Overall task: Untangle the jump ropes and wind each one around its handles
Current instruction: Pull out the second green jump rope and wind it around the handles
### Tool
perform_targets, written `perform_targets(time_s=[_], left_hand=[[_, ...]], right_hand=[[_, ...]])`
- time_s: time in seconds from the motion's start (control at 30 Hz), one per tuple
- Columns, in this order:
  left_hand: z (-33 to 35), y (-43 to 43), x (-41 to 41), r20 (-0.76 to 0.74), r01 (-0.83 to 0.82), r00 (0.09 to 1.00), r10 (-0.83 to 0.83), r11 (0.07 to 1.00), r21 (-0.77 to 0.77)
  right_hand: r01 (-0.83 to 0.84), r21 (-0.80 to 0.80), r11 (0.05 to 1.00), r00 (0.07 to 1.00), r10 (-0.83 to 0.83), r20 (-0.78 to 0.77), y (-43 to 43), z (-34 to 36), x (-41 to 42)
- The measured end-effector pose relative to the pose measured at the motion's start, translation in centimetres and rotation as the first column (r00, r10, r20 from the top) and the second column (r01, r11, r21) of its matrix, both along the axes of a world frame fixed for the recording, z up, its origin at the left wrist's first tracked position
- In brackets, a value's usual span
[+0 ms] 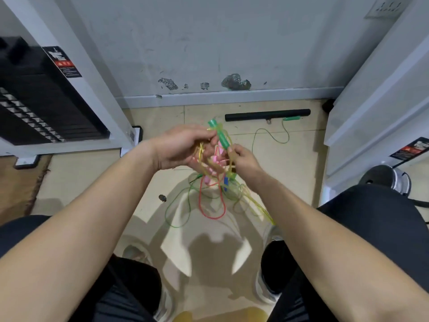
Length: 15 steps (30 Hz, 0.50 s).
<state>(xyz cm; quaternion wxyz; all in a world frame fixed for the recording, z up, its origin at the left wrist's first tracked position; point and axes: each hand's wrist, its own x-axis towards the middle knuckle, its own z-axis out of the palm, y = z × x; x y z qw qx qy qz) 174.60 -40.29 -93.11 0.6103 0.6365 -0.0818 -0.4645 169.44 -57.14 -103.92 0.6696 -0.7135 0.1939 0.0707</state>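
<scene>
A pale tiled floor (290, 163) meets a scuffed grey wall (209, 43) with chipped patches just above the baseboard (232, 95). On the left a black weight stack (34, 101) sits in a white machine frame; another white frame (371, 101) stands on the right, and a brown mat (18, 182) lies at the left edge. A black bar (267, 115) lies on the tiles near the wall, with a loose green handle (292, 118) just beside its right end and thin green cord trailing from it. Both hands hold the tangle of ropes (216, 173) up above the floor, between the person's knees. The left hand (181, 147) has its fingers curled into the yellow rope (201, 151) at the top of the bundle. The right hand (243, 156) pinches the lower end of a tilted green grip (220, 135) between thumb and fingertips. Pink handles (216, 159) sit between the two hands, a blue handle (225, 181) hangs just under them, and a red rope (212, 218) dangles in a loop below
</scene>
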Motion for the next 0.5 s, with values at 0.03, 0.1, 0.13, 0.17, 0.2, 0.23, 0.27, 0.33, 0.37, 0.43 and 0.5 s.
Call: perform_targets(time_s=[0.03, 0.1, 0.13, 0.17, 0.2, 0.23, 0.27, 0.33, 0.37, 0.43, 0.5], left_hand=[[0.6, -0.2, 0.2, -0.021, -0.029, 0.999, 0.028, 0.999, -0.045], [1.1, -0.5, 0.9, -0.064, -0.137, 0.989, 0.131, 0.985, -0.101], [1.1, -0.5, 1.4, -0.086, -0.226, 0.972, 0.217, 0.967, -0.116], [1.0, -0.3, 2.0, -0.113, -0.335, 0.940, 0.322, 0.933, -0.130], [0.6, -0.1, 2.6, -0.149, -0.446, 0.892, 0.426, 0.883, -0.144], [0.1, 0.3, 3.3, -0.184, -0.533, 0.842, 0.507, 0.834, -0.140], [-0.6, 0.9, 3.8, -0.190, -0.578, 0.810, 0.554, 0.809, -0.107], [-2.5, 2.2, 4.1, -0.066, -0.537, 0.836, 0.545, 0.837, 0.106], [-3.9, 2.9, 4.1, 0.015, -0.491, 0.864, 0.504, 0.835, 0.250], [-7.1, 4.0, 3.5, 0.144, -0.503, 0.857, 0.495, 0.741, 0.446], [-10.1, 5.0, 2.8, 0.220, -0.568, 0.812, 0.540, 0.648, 0.507]], right_hand=[[-0.013, 0.094, 0.995, 1.000, 0.015, -0.025, 0.9, -0.1, -0.4], [-0.001, 0.240, 0.971, 0.995, 0.025, -0.100, 2.2, -0.2, -1.4], [-0.008, 0.275, 0.961, 0.990, 0.046, -0.135, 2.6, -0.2, -2.0], [-0.029, 0.288, 0.957, 0.984, 0.078, -0.163, 2.9, -0.3, -2.6], [-0.046, 0.275, 0.960, 0.977, 0.101, -0.187, 3.0, -0.4, -3.1], [-0.028, 0.262, 0.965, 0.971, 0.088, -0.222, 2.8, -0.3, -3.3], [0.018, 0.252, 0.968, 0.964, 0.050, -0.261, 2.6, -0.2, -3.2], [0.079, 0.233, 0.969, 0.961, -0.012, -0.277, 2.0, 1.0, -2.6], [0.089, 0.242, 0.966, 0.964, -0.022, -0.267, 1.8, 2.1, -2.1], [0.074, 0.262, 0.962, 0.969, -0.008, -0.247, 1.3, 4.3, -1.1], [0.017, 0.299, 0.954, 0.975, 0.050, -0.216, 0.9, 6.3, -0.2]])
